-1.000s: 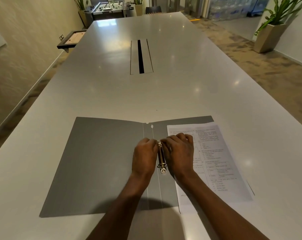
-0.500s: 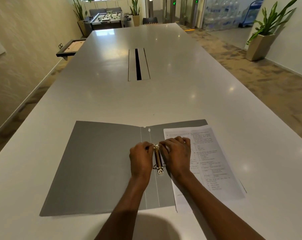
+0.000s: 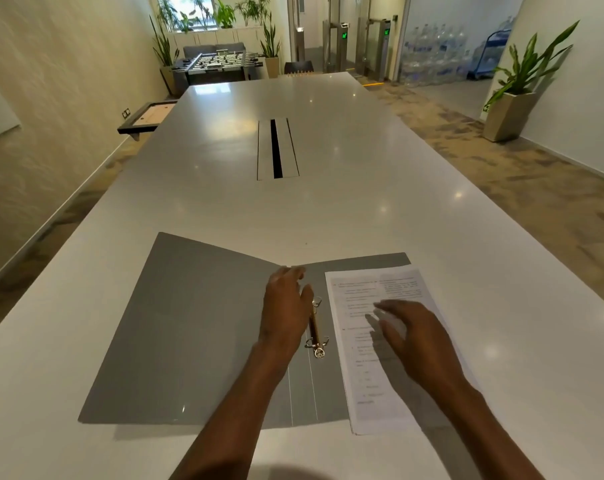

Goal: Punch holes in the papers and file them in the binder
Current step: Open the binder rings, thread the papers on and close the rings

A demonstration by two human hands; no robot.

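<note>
A grey binder (image 3: 196, 327) lies open and flat on the white table (image 3: 328, 216). Its metal ring mechanism (image 3: 317, 329) sits on the spine, with the rings standing apart. A stack of printed papers (image 3: 369, 382) rests on the binder's right cover. My left hand (image 3: 286, 306) lies flat just left of the rings, fingers extended and holding nothing. My right hand (image 3: 414, 337) hovers over the papers with its fingers spread, blurred by motion; no hole punch is in view.
A cable slot (image 3: 277, 148) runs along the table's middle, far beyond the binder. A potted plant (image 3: 511, 98) stands on the floor at the right. A small wall shelf (image 3: 148, 117) juts out beside the table's left edge.
Both hands have come off the ring mechanism, whose rings now stand apart. My right hand has moved right over the papers, my left hand has slid up beside the rings. The view has tilted upward.
</note>
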